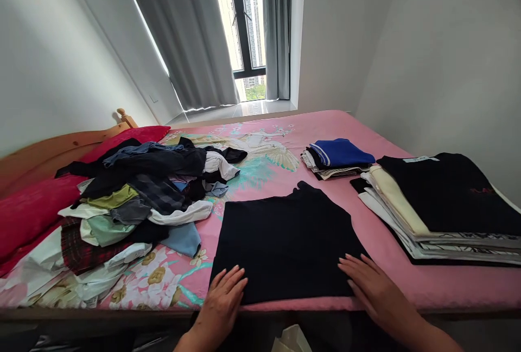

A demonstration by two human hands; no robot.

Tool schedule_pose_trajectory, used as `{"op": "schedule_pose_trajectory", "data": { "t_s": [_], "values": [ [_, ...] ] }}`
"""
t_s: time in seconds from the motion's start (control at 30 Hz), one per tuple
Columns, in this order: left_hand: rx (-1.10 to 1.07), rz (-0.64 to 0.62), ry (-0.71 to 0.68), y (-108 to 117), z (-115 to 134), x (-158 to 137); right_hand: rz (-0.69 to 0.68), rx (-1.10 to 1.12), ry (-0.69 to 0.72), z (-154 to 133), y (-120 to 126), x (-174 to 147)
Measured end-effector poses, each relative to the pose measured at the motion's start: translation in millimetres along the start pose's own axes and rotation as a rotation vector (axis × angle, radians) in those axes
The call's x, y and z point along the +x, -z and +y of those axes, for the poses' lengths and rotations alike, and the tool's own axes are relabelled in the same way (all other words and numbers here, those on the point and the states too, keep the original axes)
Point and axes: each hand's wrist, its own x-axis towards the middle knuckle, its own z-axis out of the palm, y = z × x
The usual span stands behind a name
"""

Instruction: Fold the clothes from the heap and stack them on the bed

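Observation:
A black garment, seemingly a shirt, lies spread flat at the bed's near edge, with a bunched part at its far end. My left hand rests on its near left corner, fingers stretched out. On the near right corner lies my right hand, fingers extended and slightly apart. Both palms face down on the cloth, and neither hand grips it. Right of the garment is a stack of folded clothes topped by a black shirt with a small red print. Farther back sits a smaller folded pile with a blue garment on top.
A large heap of loose clothes covers the bed's left side beside red pillows. The pink floral bedsheet shows between the piles. A wooden headboard stands at left; a window with grey curtains is behind.

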Motion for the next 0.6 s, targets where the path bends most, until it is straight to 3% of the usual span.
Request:
{"op": "schedule_pose_trajectory", "data": {
  "t_s": [0.13, 0.27, 0.4, 0.6],
  "values": [
    [-0.045, -0.054, -0.029, -10, 17, 31, -0.049, 0.002, 0.011, -10, -32, 31],
    [0.0, -0.058, 0.221, -32, 2, 18, -0.037, -0.044, -0.093, -1, -62, 27],
    [0.018, -0.102, 0.442, -42, -22, -7, -0.024, -0.004, -0.172, -7, -58, 25],
    [-0.08, 0.047, 0.491, -38, -49, -13, 0.051, 0.137, -0.23, -8, -42, 39]
  ]
}}
